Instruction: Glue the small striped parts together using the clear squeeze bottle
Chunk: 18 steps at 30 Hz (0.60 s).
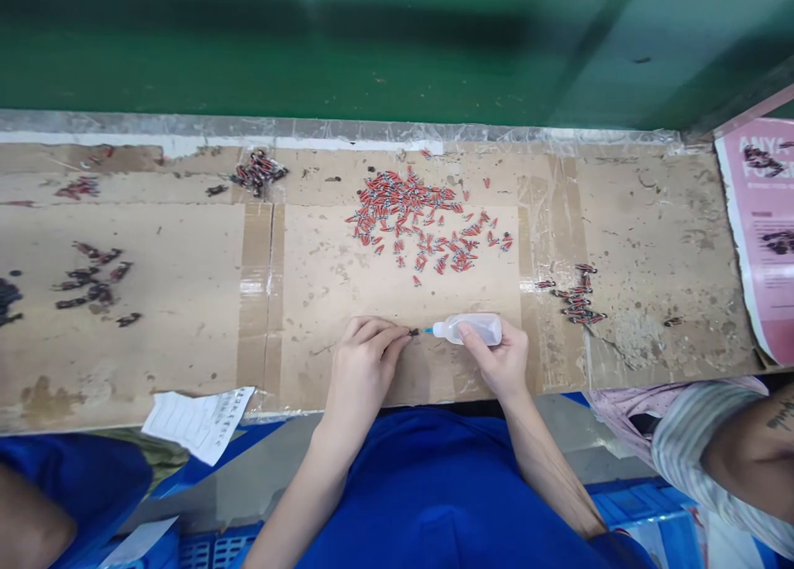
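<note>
My left hand [370, 350] is closed in a pinch on a small dark piece [413, 332] just above the cardboard; its exact kind is too small to make out. From the right, my right hand [505, 358] grips a translucent squeeze bottle [480, 329], thumb on its side. The bottle lies almost level, and its thin blue tip [428, 331] points at the dark piece, very close to it; whether they touch I cannot tell. Beyond both hands spreads a heap of small red pieces with silvery ends [403, 201], with looser ones toward the front.
Dark red-black pieces lie in clusters at the back left [257, 172], left [93, 275] and right [580, 296]. A paper sheet [202, 424] hangs over the front edge. A green panel [310, 56] rises behind. Other people sit on both sides; a striped sleeve [700, 437] shows at right.
</note>
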Available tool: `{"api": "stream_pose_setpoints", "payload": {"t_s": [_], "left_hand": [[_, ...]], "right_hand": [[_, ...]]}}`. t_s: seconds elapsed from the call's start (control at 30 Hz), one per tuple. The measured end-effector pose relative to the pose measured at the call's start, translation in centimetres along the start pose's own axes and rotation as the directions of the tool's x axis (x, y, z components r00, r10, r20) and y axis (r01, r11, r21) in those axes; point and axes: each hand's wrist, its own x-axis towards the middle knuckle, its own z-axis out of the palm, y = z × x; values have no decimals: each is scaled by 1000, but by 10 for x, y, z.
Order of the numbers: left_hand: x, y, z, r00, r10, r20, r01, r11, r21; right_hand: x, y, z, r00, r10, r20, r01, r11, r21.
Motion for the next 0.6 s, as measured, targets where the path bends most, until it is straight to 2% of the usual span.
{"api": "stream_pose_setpoints", "payload": {"t_s": [0.23, 0.6], "left_hand": [[0, -1, 0, 1000, 0, 9, 0, 1000, 10], [-1, 0, 3, 1000, 5, 15, -5, 1000, 28]], "right_hand": [[0, 0, 2, 999, -1, 48, 1, 1000, -2], [1, 2, -1, 997, -66, 36, 66, 998, -1]]}}
